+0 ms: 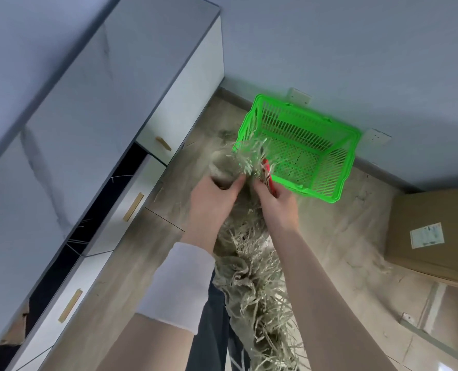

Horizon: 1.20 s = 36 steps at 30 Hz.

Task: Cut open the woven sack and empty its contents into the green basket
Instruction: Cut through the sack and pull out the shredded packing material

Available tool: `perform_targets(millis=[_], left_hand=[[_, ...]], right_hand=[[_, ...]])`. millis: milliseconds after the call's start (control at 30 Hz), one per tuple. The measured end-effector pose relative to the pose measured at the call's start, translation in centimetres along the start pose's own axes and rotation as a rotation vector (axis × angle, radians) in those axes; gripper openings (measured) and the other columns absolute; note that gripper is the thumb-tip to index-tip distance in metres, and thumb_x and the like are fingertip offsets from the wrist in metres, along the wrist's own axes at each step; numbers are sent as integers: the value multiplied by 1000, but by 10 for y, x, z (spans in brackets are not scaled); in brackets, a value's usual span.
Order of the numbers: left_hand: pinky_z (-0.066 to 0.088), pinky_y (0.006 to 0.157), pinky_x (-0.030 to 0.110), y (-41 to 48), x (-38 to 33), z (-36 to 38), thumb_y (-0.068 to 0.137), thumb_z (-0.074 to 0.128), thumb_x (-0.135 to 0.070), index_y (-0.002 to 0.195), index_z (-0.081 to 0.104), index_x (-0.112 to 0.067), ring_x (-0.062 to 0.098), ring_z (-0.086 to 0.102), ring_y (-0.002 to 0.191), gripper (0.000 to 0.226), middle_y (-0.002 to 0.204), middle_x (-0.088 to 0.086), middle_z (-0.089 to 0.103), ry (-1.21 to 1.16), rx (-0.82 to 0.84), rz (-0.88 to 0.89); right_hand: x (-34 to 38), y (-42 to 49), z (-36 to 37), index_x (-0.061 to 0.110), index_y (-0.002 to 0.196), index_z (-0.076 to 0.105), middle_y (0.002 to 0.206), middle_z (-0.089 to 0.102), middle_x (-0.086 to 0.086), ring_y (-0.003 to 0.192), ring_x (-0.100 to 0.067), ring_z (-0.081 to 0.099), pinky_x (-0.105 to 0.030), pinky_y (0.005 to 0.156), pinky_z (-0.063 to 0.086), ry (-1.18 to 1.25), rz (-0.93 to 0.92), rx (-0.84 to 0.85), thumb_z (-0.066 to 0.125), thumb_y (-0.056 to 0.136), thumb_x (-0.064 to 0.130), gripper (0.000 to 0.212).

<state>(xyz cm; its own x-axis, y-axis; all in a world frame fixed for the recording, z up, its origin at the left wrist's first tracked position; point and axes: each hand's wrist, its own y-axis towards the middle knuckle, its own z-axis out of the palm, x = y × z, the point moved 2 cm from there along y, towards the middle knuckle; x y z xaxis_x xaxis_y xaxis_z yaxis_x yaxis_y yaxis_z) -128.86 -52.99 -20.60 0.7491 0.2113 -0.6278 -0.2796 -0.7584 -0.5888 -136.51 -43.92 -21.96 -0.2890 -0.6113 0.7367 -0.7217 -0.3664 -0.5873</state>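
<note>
A greyish woven sack (245, 274) with frayed, shredded edges hangs down between my arms toward my legs. My left hand (214, 195) grips its bunched upper end, and a rounded lump of sack (221, 166) bulges above that hand. My right hand (274, 198) grips the sack beside it and also holds a red-handled tool (267, 171), mostly hidden by frayed strands. The green plastic basket (337, 156) stands on the floor by the wall just beyond my hands. I see nothing lying inside it. The sack's frayed top reaches over the basket's near left corner.
A white cabinet with drawers and wooden handles (134, 206) runs along the left; one dark gap is open. A cardboard box (431, 236) sits on the floor at right. Loose fibres litter the wooden floor (343, 236). Wall sockets (299, 96) are behind the basket.
</note>
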Motion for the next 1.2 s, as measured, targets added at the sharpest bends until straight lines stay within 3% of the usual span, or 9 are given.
perform_targets(millis=[133, 233, 400, 533, 633, 767, 900, 1033, 1200], left_hand=[[38, 74, 26, 9, -3, 12, 91, 54, -29, 105, 60, -5, 27, 59, 99, 28, 106, 12, 65, 95, 20, 86], [40, 71, 27, 14, 2, 9, 88, 59, -32, 104, 60, -5, 24, 58, 90, 31, 99, 9, 65, -29, -30, 126], [47, 87, 29, 29, 7, -8, 76, 70, -45, 112, 61, -12, 20, 61, 102, 50, 111, 4, 66, -22, 24, 107], [50, 81, 29, 25, 4, -8, 74, 72, -44, 99, 66, -17, 16, 65, 86, 37, 94, -1, 69, 67, 230, 83], [53, 88, 42, 29, 9, -13, 81, 68, -34, 92, 68, -18, 23, 67, 89, 19, 95, 7, 71, -87, 86, 52], [51, 92, 45, 22, 13, -2, 86, 61, -31, 87, 62, -29, 25, 65, 95, 3, 99, 5, 70, -309, -33, -22], [50, 93, 46, 16, 15, 8, 82, 65, -32, 100, 61, -19, 23, 64, 97, 23, 103, 5, 68, -488, -43, -64], [52, 92, 45, 14, 21, 7, 74, 76, -21, 87, 55, -27, 22, 66, 96, 25, 98, 1, 68, -536, -10, -44], [52, 92, 45, 18, 32, -6, 75, 76, -19, 95, 52, -26, 18, 65, 93, 32, 97, -4, 65, -520, -56, -11]], right_hand=[[9, 4, 2, 21, 85, 56, 82, 57, 2, 77, -18, 49, -31, 66, 41, -255, -60, -117, 63, 72, 60, 42], [10, 17, 3, 19, 73, 51, 65, 49, 2, 73, -22, 48, -29, 55, 30, -309, -89, -59, 59, 85, 38, 24], [11, 31, -2, 14, 77, 51, 60, 44, 3, 65, -22, 45, -31, 51, 27, -165, -36, -80, 51, 91, 22, 16], [19, 32, 1, 18, 71, 50, 60, 47, 2, 54, -12, 42, -26, 47, 30, -95, -42, -36, 51, 91, 22, 21], [16, 31, 0, 16, 71, 48, 58, 43, 2, 55, -17, 41, -18, 41, 28, -133, -71, -34, 51, 92, 21, 22], [10, 28, -2, 13, 83, 52, 66, 48, 0, 73, -23, 47, -30, 56, 31, -51, 19, -119, 52, 90, 40, 27], [1, 12, 2, 18, 102, 54, 93, 56, -1, 91, -22, 55, -33, 80, 44, -109, 136, -43, 57, 74, 65, 55], [-11, 9, 12, 21, 85, 61, 78, 62, -3, 83, -23, 60, -29, 68, 42, -98, 67, -27, 64, 82, 40, 20], [-10, 13, 12, 11, 110, 64, 89, 64, -5, 89, -21, 61, -29, 80, 46, -41, 10, -24, 61, 87, 30, 30]])
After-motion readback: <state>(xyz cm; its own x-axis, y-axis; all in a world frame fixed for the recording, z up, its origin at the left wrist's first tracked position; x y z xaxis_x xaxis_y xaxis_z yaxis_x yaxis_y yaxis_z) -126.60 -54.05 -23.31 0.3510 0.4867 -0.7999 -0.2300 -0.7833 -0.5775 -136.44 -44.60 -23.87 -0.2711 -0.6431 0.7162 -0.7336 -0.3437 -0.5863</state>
